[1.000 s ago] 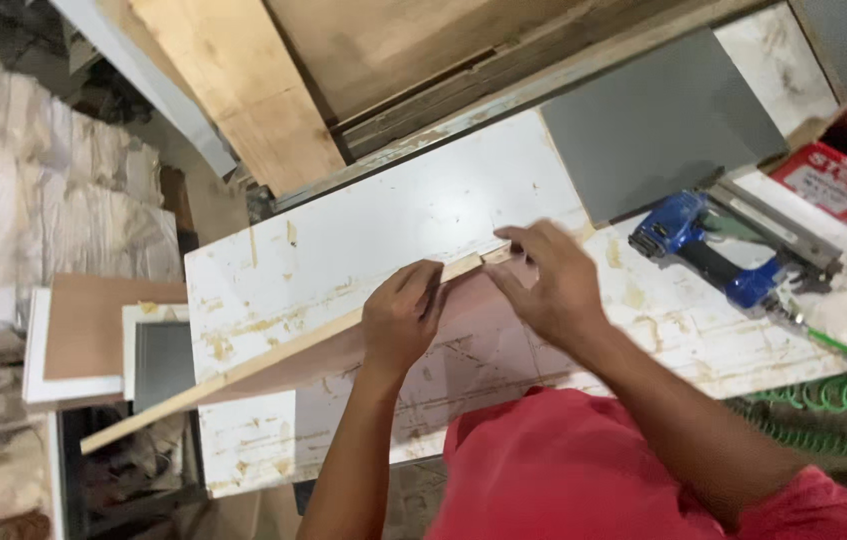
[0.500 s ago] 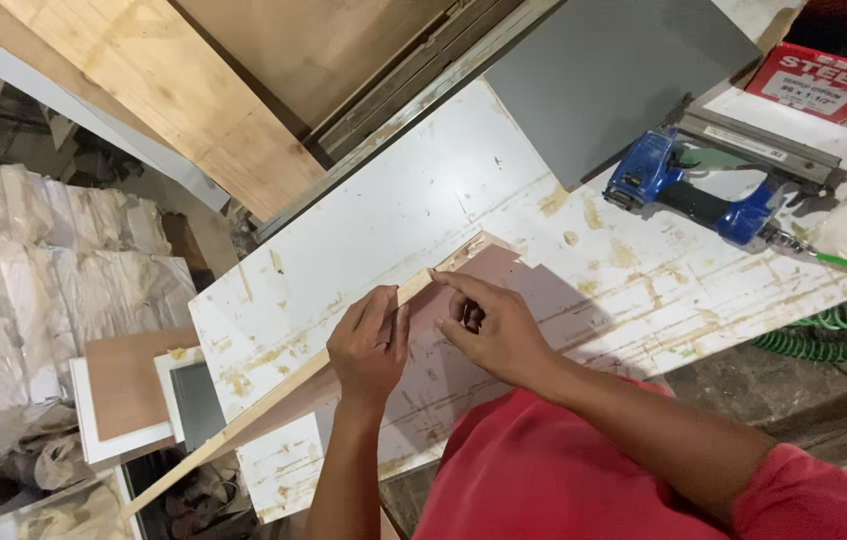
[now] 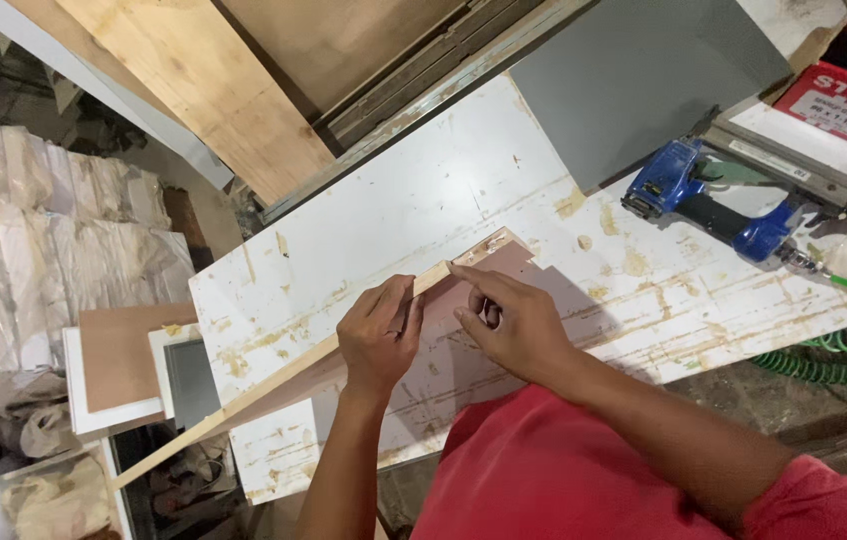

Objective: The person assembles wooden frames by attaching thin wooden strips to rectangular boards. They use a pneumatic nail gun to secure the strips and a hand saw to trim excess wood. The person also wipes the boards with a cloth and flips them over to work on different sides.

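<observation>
Plywood strip stands on edge across my stained white worktable; my left hand clamps its top edge, and my right hand pinches it just beside. Blue nail gun lies well apart.

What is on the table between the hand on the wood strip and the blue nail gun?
In the head view, between the right hand and the blue nail gun lies only bare white tabletop, with dried glue stains on it.
</observation>
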